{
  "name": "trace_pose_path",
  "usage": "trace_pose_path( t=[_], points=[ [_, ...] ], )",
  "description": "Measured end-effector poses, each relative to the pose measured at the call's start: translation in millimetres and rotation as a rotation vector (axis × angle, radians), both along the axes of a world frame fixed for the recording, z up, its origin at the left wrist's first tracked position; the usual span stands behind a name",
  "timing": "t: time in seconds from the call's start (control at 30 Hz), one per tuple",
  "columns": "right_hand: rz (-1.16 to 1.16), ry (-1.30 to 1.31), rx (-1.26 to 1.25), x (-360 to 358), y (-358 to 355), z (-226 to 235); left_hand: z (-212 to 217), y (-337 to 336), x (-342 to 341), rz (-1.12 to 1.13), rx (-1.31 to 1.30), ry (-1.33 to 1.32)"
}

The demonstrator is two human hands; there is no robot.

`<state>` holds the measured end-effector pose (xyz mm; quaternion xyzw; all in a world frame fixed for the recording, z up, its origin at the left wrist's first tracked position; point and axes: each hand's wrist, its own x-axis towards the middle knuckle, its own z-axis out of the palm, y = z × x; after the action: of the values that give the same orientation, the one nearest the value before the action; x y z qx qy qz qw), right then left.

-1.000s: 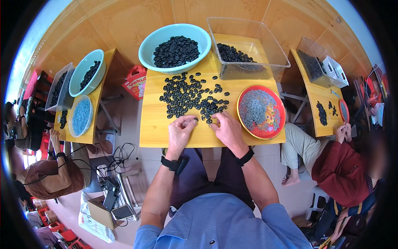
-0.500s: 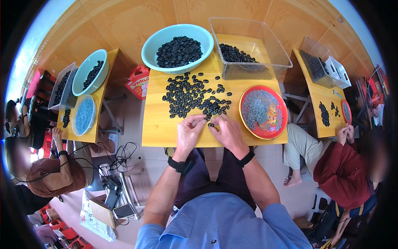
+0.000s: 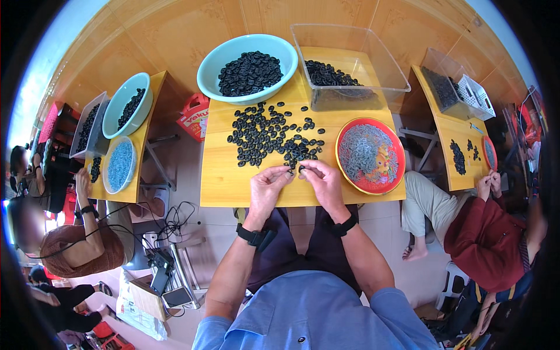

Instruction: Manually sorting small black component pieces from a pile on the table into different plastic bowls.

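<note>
At a yellow table [image 3: 224,189], two bare hands almost meet. The right hand [image 3: 325,184] has its grip pinched on a black piece [image 3: 301,168], just right of the left fingertips; its long axis is too small to tell. The left hand [image 3: 267,188] is nearly closed; whether it holds a piece, I cannot tell. The black pile [image 3: 252,141] lies just beyond; a red tray [image 3: 398,158] sits nearer the right hand.
</note>
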<state>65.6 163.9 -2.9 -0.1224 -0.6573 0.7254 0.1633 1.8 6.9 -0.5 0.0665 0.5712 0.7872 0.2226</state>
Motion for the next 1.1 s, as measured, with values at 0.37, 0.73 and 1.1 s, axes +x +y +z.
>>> trace_pose_path(
  t=[0.37,0.73,1.1],
  points=[
    [0.039,-0.036,-0.067,1.9,4.5,6.4,3.7,7.1,-0.2,0.044,-0.112,0.02],
    [0.009,-0.04,-0.134,2.3,7.0,5.4,7.9,9.2,1.4,0.025,-0.163,0.038],
    [0.098,-0.046,-0.121,1.1,10.4,-0.4,2.5,12.5,4.9,-0.019,-0.287,0.08]
  ],
)
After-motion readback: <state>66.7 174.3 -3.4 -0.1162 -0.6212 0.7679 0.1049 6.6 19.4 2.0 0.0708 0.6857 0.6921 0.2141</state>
